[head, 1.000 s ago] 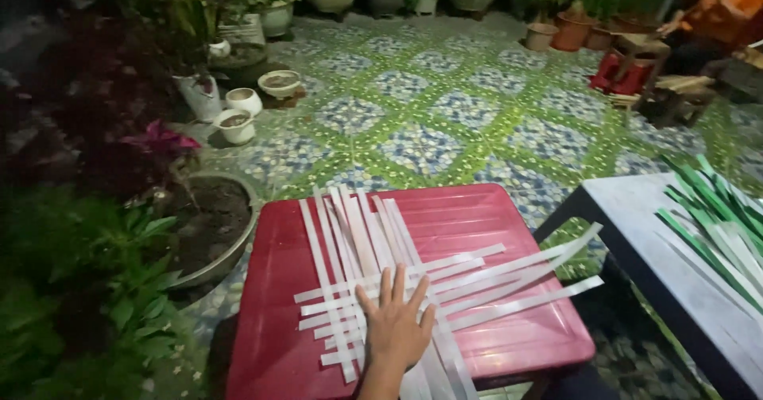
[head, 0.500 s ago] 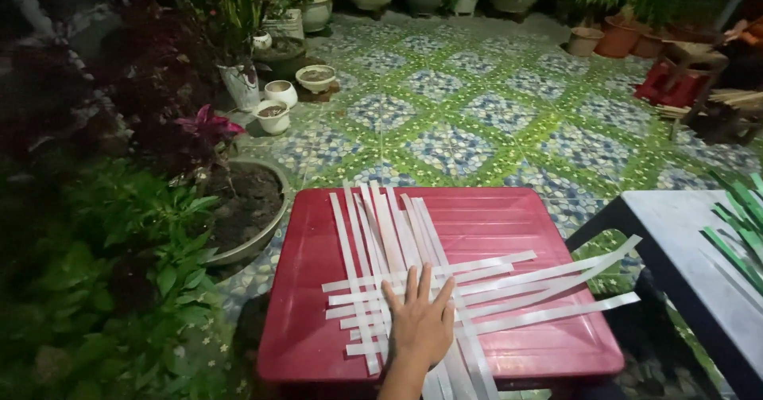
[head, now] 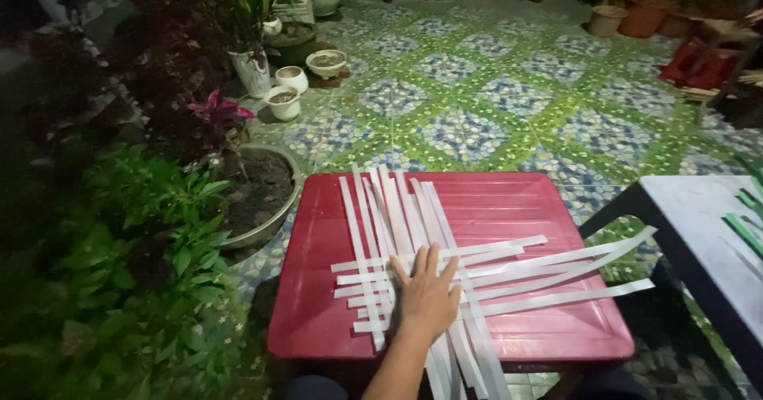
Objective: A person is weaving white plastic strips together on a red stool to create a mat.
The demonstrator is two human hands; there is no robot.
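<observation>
**Flat hand pins woven strips**

The left hand [head: 427, 293], probably, lies open with fingers apart on the white strips [head: 445, 269] crossed on the red desk [head: 318, 320]. Weaving is underway; loose ends point toward 3 o'clock.

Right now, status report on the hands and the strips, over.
Left hand flat on the crossed white strips. Right hand out of view. Strips lie on the red table. Nothing on top of them.

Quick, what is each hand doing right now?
Left hand: open, pressed flat on the white strips on the red table.
Right hand: not in view.
</observation>
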